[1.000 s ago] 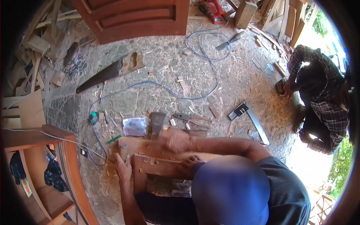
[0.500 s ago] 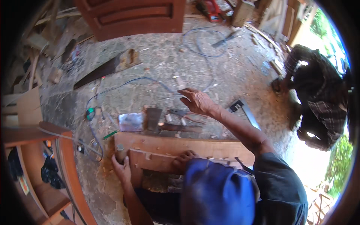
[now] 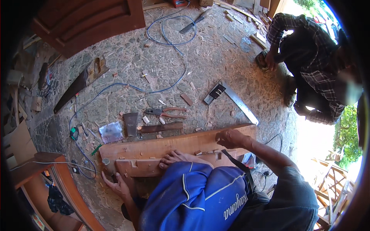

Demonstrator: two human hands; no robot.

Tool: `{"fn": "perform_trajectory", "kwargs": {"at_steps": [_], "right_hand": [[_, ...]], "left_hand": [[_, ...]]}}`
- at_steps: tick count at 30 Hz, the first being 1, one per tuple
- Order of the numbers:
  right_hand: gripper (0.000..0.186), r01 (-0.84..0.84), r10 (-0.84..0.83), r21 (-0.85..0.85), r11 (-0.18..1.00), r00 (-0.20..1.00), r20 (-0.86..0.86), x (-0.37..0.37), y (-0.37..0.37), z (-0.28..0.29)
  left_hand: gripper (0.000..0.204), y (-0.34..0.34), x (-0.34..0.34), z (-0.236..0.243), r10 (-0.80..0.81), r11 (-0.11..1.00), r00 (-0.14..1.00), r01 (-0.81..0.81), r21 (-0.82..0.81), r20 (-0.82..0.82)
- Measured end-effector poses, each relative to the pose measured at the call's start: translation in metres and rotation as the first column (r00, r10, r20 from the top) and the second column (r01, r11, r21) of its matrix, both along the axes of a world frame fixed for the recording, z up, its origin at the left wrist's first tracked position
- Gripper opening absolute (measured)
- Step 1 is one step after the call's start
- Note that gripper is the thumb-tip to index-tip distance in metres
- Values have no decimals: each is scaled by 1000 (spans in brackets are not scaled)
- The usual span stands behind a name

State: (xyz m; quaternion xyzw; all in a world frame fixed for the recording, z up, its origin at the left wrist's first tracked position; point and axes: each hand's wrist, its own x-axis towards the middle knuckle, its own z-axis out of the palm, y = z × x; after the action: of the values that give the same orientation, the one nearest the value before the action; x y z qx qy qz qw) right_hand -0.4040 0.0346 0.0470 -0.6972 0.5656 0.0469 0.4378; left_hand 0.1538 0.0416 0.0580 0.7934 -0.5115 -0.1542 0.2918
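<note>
A long reddish-brown plank lies across in front of me, with a shorter notched wooden piece along its near side. My bare foot presses on the notched piece. At its left end, my left hand curls round a brown cylinder-shaped thing with a greyish top, whose lower part is hidden. Over the right part of the plank, my right hand has its fingers bent down and together; what they hold, if anything, is hidden. Small wood chips lie close by.
Beyond the plank lie a hatchet, pliers, a try square, a handsaw and a blue cable. A panelled door stands far left, a wooden cabinet near left. Another person crouches at right.
My right hand has come down and back from above the floor tools onto the plank, its fingers now bent. My left hand stays by the cylinder-shaped thing. The view has shifted.
</note>
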Motion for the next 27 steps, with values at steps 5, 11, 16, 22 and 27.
{"fn": "perform_trajectory", "kwargs": {"at_steps": [5,11,16,22,27], "right_hand": [[27,113,-104,139,984,992,-68,26,54,-5],[26,68,-59,-182,981,997,58,40,71,4],[25,634,-576,-282,720,773,267,-2,-14,-39],[71,970,-966,224,94,34,256,-59,-117,-94],[47,923,-922,259,285,189,339,-104,-121,-140]], "left_hand": [[68,4,-4,-2,33,999,999,-31,-31,44],[68,7,-26,2,-2,1000,994,1,15,106],[65,12,-35,-1,-37,999,980,42,-21,198],[58,20,-51,-2,180,980,981,-185,-74,-71],[52,11,-52,-16,165,966,986,-164,-198,-14]]}}
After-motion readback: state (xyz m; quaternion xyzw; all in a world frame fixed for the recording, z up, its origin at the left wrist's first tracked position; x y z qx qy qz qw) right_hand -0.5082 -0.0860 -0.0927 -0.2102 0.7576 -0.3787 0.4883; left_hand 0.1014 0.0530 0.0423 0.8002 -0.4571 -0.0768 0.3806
